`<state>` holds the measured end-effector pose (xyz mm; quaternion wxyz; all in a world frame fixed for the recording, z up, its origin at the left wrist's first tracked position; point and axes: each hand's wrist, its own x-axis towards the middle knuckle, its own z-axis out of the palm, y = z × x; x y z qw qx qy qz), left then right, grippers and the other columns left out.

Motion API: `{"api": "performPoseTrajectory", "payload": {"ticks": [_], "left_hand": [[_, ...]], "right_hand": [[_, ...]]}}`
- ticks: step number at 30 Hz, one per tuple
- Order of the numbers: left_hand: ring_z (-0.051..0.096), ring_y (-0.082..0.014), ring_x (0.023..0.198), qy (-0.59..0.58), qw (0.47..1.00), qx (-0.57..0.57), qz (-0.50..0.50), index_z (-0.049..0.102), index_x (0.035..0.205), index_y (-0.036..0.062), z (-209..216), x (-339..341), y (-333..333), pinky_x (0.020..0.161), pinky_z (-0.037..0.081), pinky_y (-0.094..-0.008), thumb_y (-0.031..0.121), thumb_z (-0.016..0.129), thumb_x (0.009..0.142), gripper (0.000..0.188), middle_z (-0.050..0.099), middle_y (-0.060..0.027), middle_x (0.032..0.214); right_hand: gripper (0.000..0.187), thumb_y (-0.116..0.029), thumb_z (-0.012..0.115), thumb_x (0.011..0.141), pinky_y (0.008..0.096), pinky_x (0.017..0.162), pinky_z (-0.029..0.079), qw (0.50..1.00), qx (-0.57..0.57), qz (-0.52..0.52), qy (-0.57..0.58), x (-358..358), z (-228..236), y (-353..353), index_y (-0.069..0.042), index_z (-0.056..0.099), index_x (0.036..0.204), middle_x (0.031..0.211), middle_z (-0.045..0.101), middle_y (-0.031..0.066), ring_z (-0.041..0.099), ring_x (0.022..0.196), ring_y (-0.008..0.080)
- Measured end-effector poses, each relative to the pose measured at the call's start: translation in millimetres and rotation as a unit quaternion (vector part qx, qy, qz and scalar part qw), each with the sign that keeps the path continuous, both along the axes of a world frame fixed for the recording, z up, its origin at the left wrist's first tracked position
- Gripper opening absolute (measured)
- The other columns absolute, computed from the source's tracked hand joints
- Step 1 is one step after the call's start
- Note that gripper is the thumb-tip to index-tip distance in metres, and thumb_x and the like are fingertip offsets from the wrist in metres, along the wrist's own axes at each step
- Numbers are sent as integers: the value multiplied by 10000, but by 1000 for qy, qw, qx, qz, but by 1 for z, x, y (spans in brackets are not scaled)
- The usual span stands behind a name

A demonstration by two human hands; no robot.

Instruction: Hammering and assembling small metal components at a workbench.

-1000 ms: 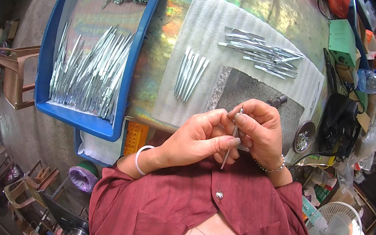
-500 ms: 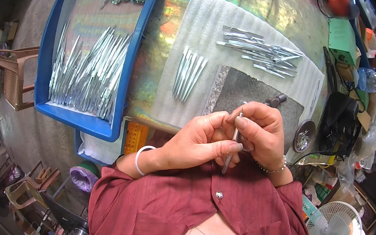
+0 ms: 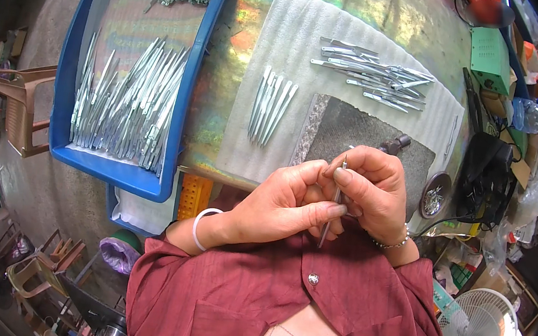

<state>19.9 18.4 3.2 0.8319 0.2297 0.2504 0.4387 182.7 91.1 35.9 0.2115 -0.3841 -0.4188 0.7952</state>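
Observation:
Close in front of my chest, both hands meet around a slim metal piece (image 3: 325, 232) with a thin pointed top end. My left hand (image 3: 288, 200) is closed, its thumb lying against the lower part of the piece. My right hand (image 3: 375, 181) pinches the upper part between thumb and curled fingers. Just beyond the hands sits a dark flat block (image 3: 344, 127), with a small hammer (image 3: 396, 144) on it. A fan of slim pointed metal pieces (image 3: 271, 108) and a looser pile of similar pieces (image 3: 378, 74) lie on a white foam sheet (image 3: 314, 22).
At the left stands a blue tray (image 3: 110, 174) holding many slender metal pieces (image 3: 132, 104). Right of my hands is a round dish (image 3: 426, 213) with tiny shiny parts. Further right are a green box (image 3: 490, 59), a plastic bottle (image 3: 529, 116) and a white fan (image 3: 482, 322).

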Motion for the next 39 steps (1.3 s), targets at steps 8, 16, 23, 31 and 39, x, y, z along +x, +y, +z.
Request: {"api": "performPoseTrajectory", "payload": {"ticks": [8,16,23,31,39], "left_hand": [[649,-185,792,0,1000,16,-6,409,1160,0,-3,-2,-1,662,520,-246,54,493,940,242,631,-129,875],[645,-172,770,-18,1000,8,-5,424,1138,4,-2,-3,1,649,522,-248,88,484,952,213,632,-119,868],[640,-147,750,-21,1000,-6,2,449,1102,10,0,-1,3,627,520,-238,121,499,954,191,627,-95,852],[613,-103,672,10,999,-22,25,463,1006,20,2,3,4,548,480,-208,80,568,914,152,613,-64,783],[489,-16,473,229,962,94,114,478,822,51,0,10,-1,420,348,-195,84,716,809,240,518,20,528]], "right_hand": [[80,-37,609,880,197,599,465,1000,17,-1,0,-3,2,-1,31,607,923,776,617,27,557,702,51],[72,-39,617,876,193,584,459,1000,9,-16,-1,-7,1,1,26,604,905,767,618,22,551,678,44],[84,-59,622,878,189,578,452,1000,-1,-10,-9,-4,0,4,19,604,902,755,614,12,545,676,38],[91,-75,589,898,169,519,394,1000,1,-21,-11,-1,-2,0,11,606,921,757,599,-1,498,618,14],[115,-88,566,908,163,466,332,998,42,-49,3,8,-11,-4,8,607,957,723,568,-16,438,532,8]]}}
